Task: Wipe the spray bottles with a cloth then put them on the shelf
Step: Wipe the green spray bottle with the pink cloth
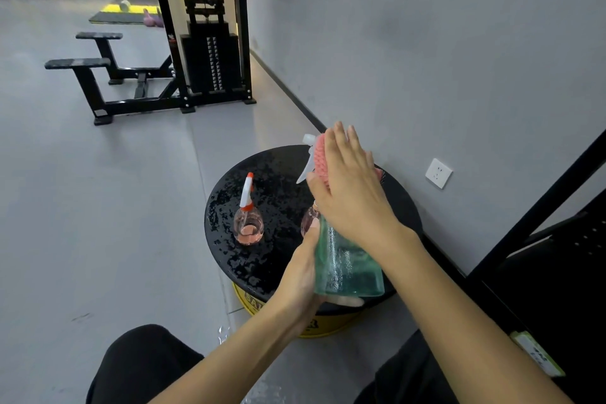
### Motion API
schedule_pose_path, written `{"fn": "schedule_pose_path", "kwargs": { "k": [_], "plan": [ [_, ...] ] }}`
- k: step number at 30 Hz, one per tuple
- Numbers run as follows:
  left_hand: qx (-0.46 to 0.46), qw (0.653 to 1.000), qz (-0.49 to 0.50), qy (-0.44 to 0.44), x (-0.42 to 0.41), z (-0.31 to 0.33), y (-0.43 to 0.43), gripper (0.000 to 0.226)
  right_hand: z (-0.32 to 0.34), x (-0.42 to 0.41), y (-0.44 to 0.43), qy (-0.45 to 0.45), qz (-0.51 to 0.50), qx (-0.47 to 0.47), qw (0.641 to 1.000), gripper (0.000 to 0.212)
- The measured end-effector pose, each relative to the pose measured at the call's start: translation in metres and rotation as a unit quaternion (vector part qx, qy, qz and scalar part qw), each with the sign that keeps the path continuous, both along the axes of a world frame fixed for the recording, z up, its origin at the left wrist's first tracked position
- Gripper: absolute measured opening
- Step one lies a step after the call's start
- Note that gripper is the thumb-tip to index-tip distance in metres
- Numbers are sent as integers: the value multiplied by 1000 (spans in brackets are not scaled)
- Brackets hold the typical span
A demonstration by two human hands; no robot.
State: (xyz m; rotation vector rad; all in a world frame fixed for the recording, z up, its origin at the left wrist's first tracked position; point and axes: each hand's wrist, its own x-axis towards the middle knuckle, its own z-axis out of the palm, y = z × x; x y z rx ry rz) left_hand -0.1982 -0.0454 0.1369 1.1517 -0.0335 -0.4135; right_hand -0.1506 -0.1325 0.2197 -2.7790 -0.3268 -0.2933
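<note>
Round table (229, 259), lower centre of frame, against the wall. On it, left: small spray bottle (248, 216). Above its right part: large spray bottle (347, 266), left hand (301, 275) under it, right hand (347, 187) and cloth (319, 157) over its top. Weight machine (210, 52), upper left centre.

A smooth grey floor (98, 207) meets a plain grey wall (426, 43) bearing a white wall socket (438, 173), with a black weight-stack machine (210, 56) beyond.

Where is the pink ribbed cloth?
In the head view, the pink ribbed cloth sits under the right hand, pressed on the green bottle's white trigger head.
</note>
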Motion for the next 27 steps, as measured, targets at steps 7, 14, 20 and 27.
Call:
{"fn": "schedule_pose_path", "kwargs": {
  "k": [7,14,20,27],
  "plan": [
    [-7,1000,19,-16,1,0,7,24,-3,-17,-2,-7,73,-65,995,59],
    [2,1000,9,-6,-1,4,2,41,6,1,-7,-9,53,-70,996,56],
    [5,999,23,-24,3,-2,8,30,-4,-15,-7,-36,145,-121,981,56],
    [-4,1000,-3,2,-4,0,-2,59,10,8,-7,-7,87,-72,994,58]
  ]
}}
